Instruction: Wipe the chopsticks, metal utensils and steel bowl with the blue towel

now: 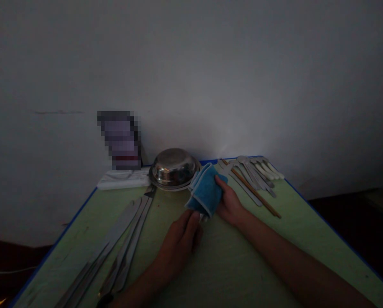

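Observation:
My right hand is closed around a folded blue cloth with a pale edge, held above the middle of the table. My left hand is closed just below the cloth. A small shiny bit shows between the left fingers and the cloth; the rest of it is hidden, so I cannot make out its kind. Behind the cloth is an upside-down metal bowl. To the right of my right hand lie a pair of wooden chopsticks and several metal spoons.
Several long metal utensils lie along the left of the green table, some beside my left forearm. A white box stands at the back left, below a pixelated upright screen. White-handled cutlery lies far right. A wall rises behind.

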Available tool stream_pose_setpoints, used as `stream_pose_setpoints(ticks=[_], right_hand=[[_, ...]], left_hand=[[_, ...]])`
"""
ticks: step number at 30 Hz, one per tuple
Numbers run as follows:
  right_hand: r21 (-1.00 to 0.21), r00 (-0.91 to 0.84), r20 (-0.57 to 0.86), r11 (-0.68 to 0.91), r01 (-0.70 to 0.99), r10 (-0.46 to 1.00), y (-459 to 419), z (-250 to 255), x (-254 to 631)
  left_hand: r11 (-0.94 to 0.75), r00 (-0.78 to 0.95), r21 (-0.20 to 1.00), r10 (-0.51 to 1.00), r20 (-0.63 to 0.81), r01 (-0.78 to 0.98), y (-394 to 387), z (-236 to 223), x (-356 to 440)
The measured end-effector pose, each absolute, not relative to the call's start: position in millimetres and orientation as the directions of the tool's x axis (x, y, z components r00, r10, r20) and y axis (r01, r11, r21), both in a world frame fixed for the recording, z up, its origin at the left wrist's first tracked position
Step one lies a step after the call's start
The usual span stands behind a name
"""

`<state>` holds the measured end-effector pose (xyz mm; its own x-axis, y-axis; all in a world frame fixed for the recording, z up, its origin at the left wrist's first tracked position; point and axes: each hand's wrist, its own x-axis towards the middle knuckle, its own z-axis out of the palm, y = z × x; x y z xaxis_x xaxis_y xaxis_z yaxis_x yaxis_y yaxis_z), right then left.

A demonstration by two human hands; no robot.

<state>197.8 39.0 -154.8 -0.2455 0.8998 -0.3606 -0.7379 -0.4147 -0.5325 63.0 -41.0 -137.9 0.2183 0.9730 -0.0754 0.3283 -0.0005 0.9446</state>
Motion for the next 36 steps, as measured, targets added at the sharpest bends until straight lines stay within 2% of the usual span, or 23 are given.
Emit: stream_pose_setpoints(ticks=[3, 5, 8, 11, 14, 17, 21, 24, 28, 33, 36], right_hand=[[-0.523, -0.247, -0.358, -0.412, -0.746, 0.901, 40, -157, 197], [-0.514, -0.242, -0.365, -0.411, -0.753, 0.899, 40, -157, 198], [-0.505, -0.239, -0.405, -0.434, -0.746, 0.882, 40, -154, 199], [-0.493, -0.229, -0.443, -0.449, -0.745, 0.867, 42, -154, 202], [-0.499, -0.234, -0.443, -0.455, -0.737, 0.865, 44, -155, 206], [-0.54, -0.27, -0.4, -0.464, -0.702, 0.876, 45, -158, 209], [-0.593, -0.313, -0.325, -0.45, -0.668, 0.893, 45, -164, 214], [-0.591, -0.324, -0.274, -0.424, -0.686, 0.906, 46, -167, 215], [-0.532, -0.279, -0.231, -0.361, -0.766, 0.932, 45, -166, 214], [-0.476, -0.253, -0.235, -0.338, -0.812, 0.939, 42, -159, 211], [-0.466, -0.263, -0.247, -0.353, -0.812, 0.932, 42, -157, 212]], left_hand=[[-0.041, 0.248, 0.925, 0.967, -0.059, 0.378, -41, -137, 62], [-0.147, 0.313, 0.877, 0.95, -0.004, 0.457, -43, -139, 60], [-0.422, 0.468, 0.703, 0.872, 0.143, 0.573, -51, -147, 56], [-0.654, 0.621, 0.5, 0.739, 0.261, 0.568, -59, -154, 54], [-0.736, 0.684, 0.374, 0.671, 0.286, 0.564, -63, -155, 53], [-0.77, 0.729, 0.319, 0.632, 0.264, 0.552, -63, -152, 55], [-0.766, 0.751, 0.318, 0.63, 0.198, 0.559, -63, -151, 60], [-0.675, 0.661, 0.318, 0.731, 0.169, 0.666, -61, -151, 65], [-0.532, 0.535, 0.435, 0.835, 0.128, 0.726, -56, -148, 66], [-0.501, 0.525, 0.607, 0.836, 0.157, 0.617, -54, -146, 60], [-0.56, 0.603, 0.641, 0.776, 0.183, 0.525, -55, -146, 58]])
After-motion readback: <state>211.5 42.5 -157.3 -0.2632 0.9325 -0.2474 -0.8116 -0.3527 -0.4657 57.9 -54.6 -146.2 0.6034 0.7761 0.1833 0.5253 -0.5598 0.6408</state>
